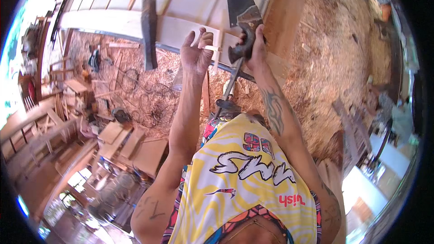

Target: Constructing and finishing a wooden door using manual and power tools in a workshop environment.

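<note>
My right hand (pixel 256 47) grips a handsaw (pixel 240 1) by its dark handle, the wide blade pointing away over a pale slatted panel (pixel 108 18). To its left, my left hand (pixel 197 54) is turned palm up near the panel's edge, thumb raised and the other fingers curled. A short pale wood stick (pixel 213 48) juts from those curled fingers; its inner end is hidden. Further left, a long dark, narrow piece (pixel 149 25) lies across the panel's near edge; its kind I cannot make out. Below the saw handle, a metal bar (pixel 233 81) runs toward my lap.
Wood shavings (pixel 325 58) cover the floor, with a looped cord (pixel 131 79) at the left. A brown board (pixel 282 22) borders the panel on the right. Stacked boards (pixel 131 147) and wooden parts crowd the lower left. Leaning planks (pixel 355 131) stand at the right.
</note>
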The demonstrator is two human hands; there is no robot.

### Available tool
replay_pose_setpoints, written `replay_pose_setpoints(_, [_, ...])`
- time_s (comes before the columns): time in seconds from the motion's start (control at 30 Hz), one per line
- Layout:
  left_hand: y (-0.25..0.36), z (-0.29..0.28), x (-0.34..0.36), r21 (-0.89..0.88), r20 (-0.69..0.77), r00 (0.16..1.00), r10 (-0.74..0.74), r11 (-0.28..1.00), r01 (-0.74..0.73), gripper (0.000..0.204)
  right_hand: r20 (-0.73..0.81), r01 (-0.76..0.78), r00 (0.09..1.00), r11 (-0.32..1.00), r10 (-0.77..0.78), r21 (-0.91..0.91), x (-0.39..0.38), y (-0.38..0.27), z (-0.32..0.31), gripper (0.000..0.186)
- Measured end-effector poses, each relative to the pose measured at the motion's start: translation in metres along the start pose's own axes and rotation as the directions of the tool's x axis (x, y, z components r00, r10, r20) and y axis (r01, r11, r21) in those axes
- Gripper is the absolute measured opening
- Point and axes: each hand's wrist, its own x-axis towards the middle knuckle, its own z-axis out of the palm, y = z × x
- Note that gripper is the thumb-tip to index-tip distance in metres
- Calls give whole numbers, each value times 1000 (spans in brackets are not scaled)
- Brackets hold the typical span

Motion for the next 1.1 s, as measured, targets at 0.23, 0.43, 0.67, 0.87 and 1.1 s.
replay_pose_setpoints(0.23, [51, 17, -71, 437, -12, 826, 564, 746, -503, 30, -107, -161, 983, 981, 150, -111, 49, 37, 48, 62])
replay_pose_setpoints(0.43, [115, -17, -172, 491, 3, 751, 660, 654, -576, 26, -414, -202, 909, 917, 45, -344, 36, 32, 64, 53])
replay_pose_setpoints(0.67, [129, -57, -240, 850, -44, 431, 901, 260, -458, 35, 263, 349, 919, 293, -294, -890, 73, 183, 140, 24])
replay_pose_setpoints(0.87, [69, -159, -277, 558, -211, 509, 834, 531, -638, 18, 226, -142, 779, 516, 585, -845, 7, 225, 230, 44])
replay_pose_setpoints(1.1, [-41, -149, -246, 671, -320, 546, 774, 592, -446, 46, 79, -64, 955, 463, 285, -884, 120, 222, 153, 35])
